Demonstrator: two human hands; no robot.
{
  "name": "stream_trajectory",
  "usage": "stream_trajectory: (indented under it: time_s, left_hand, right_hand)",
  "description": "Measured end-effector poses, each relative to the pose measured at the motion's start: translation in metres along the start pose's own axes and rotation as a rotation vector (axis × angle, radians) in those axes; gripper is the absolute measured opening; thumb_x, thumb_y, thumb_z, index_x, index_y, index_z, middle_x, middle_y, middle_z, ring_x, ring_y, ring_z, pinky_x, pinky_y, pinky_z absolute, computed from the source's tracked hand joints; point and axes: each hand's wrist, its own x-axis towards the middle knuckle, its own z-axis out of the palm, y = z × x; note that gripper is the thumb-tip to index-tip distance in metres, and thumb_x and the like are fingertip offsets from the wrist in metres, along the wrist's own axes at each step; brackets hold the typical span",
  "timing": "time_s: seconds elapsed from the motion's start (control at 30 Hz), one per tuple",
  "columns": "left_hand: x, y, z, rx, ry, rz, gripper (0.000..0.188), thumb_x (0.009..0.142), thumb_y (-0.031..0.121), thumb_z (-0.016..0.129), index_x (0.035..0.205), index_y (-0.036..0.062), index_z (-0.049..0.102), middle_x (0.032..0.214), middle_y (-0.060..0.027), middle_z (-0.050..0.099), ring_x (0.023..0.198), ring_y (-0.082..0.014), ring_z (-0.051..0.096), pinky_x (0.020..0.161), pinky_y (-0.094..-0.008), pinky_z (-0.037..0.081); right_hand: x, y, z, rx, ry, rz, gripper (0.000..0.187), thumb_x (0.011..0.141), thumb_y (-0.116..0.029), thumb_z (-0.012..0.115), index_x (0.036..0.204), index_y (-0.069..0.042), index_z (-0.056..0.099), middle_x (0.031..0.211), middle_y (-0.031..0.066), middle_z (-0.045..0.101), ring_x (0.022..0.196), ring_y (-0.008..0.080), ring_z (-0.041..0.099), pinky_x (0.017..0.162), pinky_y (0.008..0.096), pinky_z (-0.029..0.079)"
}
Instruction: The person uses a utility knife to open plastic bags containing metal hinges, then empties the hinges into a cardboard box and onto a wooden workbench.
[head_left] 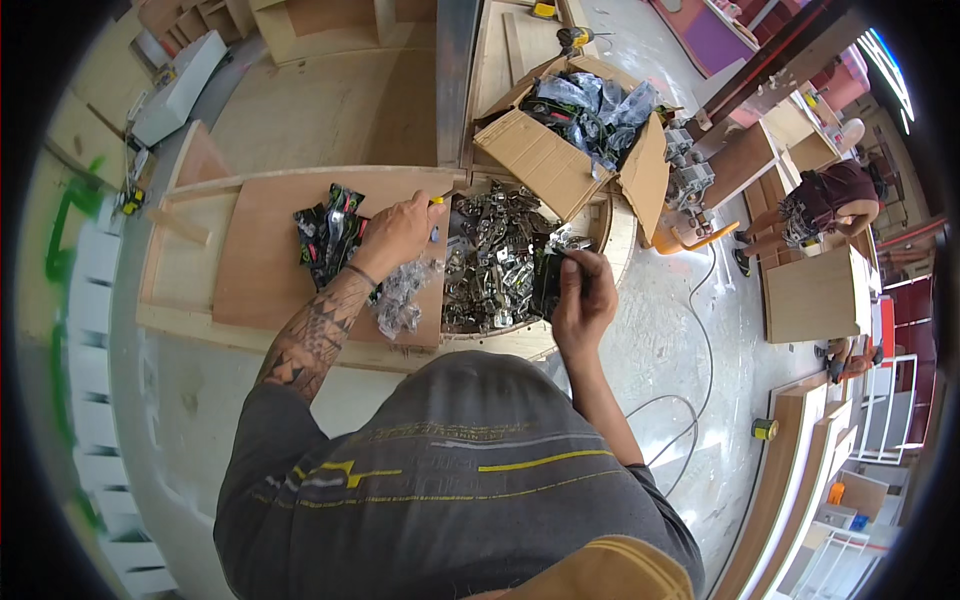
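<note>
My left hand (398,235) is closed over a wooden board, fingers pinched around a small yellow-ended tool (437,200) whose kind I cannot make out. Beneath and beside it lie black printed packets (328,238) and crumpled clear plastic bags (402,298). My right hand (585,305) grips a black packet (547,283) between thumb and fingers, with a bit of shiny metal showing at its top. Between both hands spreads a heap of loose metal hinges (490,265), resting in the curved wooden frame.
An open cardboard box (545,160) full of plastic-wrapped packets (590,110) stands beyond the heap. A yellow drill (575,38) lies behind it. An orange stool (695,238) and a cable (710,350) are on the floor at right. Another person (825,205) bends farther right.
</note>
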Motion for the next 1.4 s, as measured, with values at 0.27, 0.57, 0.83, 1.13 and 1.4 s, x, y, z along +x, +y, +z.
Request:
stream_trajectory:
  time_s: [0.27,0.57,0.83,1.13,1.4]
  left_hand:
    - [-0.008,0.120,0.002,-0.850,-0.089,0.209,0.043,0.099,0.042,0.074,0.110,0.0006,0.067,0.087,-0.0067,0.069,0.087,-0.0118,0.064,0.078,-0.0330,0.052]
    - [-0.033,0.126,0.050,-0.679,0.225,0.232,0.021,0.096,0.021,0.075,0.101,0.0012,0.068,0.088,-0.0149,0.069,0.078,-0.0289,0.068,0.071,-0.0366,0.053]
    - [-0.084,0.109,0.026,-0.666,0.345,0.252,0.018,0.093,0.013,0.079,0.097,0.0037,0.064,0.087,-0.0135,0.067,0.075,-0.0330,0.068,0.066,-0.0390,0.053]
    - [-0.080,0.066,0.021,-0.702,0.000,0.088,0.022,0.098,0.022,0.073,0.107,0.0022,0.072,0.080,-0.0133,0.070,0.071,-0.0216,0.068,0.066,-0.0336,0.052]
    - [-0.039,0.097,0.032,-0.602,0.048,0.195,0.025,0.096,0.024,0.074,0.110,0.0031,0.072,0.088,-0.0180,0.073,0.077,-0.0273,0.072,0.071,-0.0371,0.054]
  right_hand:
    - [-0.003,0.034,-0.001,0.613,0.001,0.605,0.007,0.107,-0.012,0.062,0.107,-0.006,0.064,0.086,-0.0030,0.059,0.075,0.0052,0.051,0.069,0.0223,0.042]
    - [-0.017,0.059,0.016,0.571,0.031,0.876,0.013,0.106,-0.018,0.065,0.102,-0.006,0.066,0.078,-0.0062,0.058,0.066,0.0035,0.046,0.060,0.0219,0.038]
    - [-0.012,0.132,0.005,0.722,0.488,1.025,0.013,0.110,-0.016,0.052,0.106,-0.004,0.049,0.083,0.0128,0.063,0.065,0.0233,0.067,0.056,0.0421,0.060]
    - [-0.002,0.136,-0.006,0.702,0.143,0.850,0.017,0.110,-0.023,0.058,0.107,-0.007,0.061,0.086,0.0036,0.069,0.069,0.0128,0.067,0.063,0.0298,0.059]
    - [-0.020,0.076,0.031,0.502,-0.237,0.700,0.018,0.110,-0.022,0.059,0.106,-0.006,0.065,0.078,-0.0077,0.054,0.067,0.0024,0.046,0.059,0.0214,0.038]
